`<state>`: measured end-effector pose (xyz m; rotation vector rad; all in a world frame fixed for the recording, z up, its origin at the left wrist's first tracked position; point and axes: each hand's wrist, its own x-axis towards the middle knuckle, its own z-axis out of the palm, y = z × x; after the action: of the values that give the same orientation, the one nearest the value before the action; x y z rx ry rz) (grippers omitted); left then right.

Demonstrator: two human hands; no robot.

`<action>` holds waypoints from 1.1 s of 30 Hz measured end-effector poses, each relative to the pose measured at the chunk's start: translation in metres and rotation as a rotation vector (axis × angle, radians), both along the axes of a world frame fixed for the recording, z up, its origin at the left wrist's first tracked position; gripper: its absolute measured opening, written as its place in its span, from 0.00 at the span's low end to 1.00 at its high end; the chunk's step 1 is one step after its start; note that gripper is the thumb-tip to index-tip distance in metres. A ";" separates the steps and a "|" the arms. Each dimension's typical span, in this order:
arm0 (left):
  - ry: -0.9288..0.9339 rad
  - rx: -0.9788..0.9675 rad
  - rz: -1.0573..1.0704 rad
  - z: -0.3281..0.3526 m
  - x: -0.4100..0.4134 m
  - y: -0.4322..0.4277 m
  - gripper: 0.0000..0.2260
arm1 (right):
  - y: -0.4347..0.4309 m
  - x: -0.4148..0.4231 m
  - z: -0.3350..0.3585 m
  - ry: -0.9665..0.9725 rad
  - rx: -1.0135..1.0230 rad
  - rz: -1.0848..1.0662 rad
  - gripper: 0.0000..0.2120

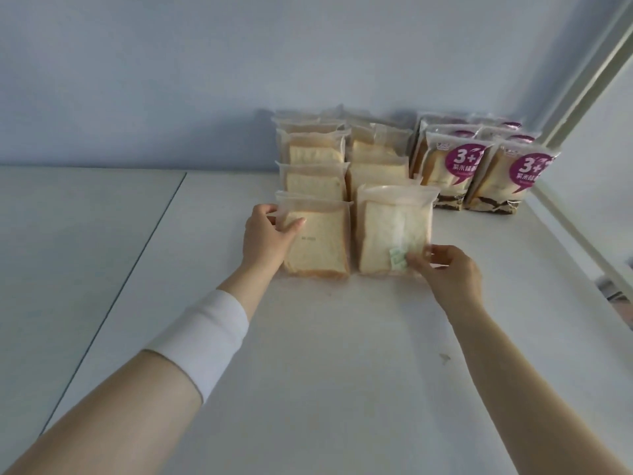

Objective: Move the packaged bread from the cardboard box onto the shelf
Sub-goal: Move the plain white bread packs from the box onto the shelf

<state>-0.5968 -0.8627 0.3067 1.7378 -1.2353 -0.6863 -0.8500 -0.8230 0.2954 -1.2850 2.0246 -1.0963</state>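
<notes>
Two front packs of sliced bread in clear bags stand upright on the white shelf [308, 354]. My left hand [265, 238] grips the upper left edge of the left front pack [320, 241]. My right hand [445, 269] pinches the lower right corner of the right front pack [394, 228], which has a small green sachet inside. Behind them stand two rows of several more clear bread packs [315, 156]. The cardboard box is out of view.
Several bread packs with purple labels [455, 166] stand at the back right, close to a white shelf post [582, 97]. A pale wall closes the back. A seam in the shelf runs on the left [137, 269].
</notes>
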 end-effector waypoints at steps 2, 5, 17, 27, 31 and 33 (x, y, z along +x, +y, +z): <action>-0.063 -0.004 0.017 0.006 0.000 0.004 0.29 | 0.006 0.002 0.006 0.002 0.006 -0.011 0.25; -0.343 -0.095 -0.020 0.022 0.000 0.020 0.31 | 0.024 0.003 0.019 0.043 -0.006 -0.032 0.27; -1.156 -0.309 -0.943 0.062 -0.127 0.146 0.22 | 0.203 -0.021 0.045 0.901 0.155 -0.047 0.24; -1.117 -0.383 -1.280 0.042 -0.351 0.335 0.21 | 0.430 -0.188 0.030 0.873 0.427 -0.346 0.26; -1.185 -0.404 -1.395 0.014 -0.434 0.414 0.20 | 0.527 -0.248 0.002 0.812 0.510 -0.482 0.25; -1.213 -0.410 -1.473 -0.002 -0.465 0.450 0.21 | 0.573 -0.271 -0.015 0.746 0.589 -0.544 0.25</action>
<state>-1.0622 -0.4129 0.3043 0.4827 -3.2299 0.0617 -1.1209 -0.2503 0.2807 -0.9034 3.0536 -0.1045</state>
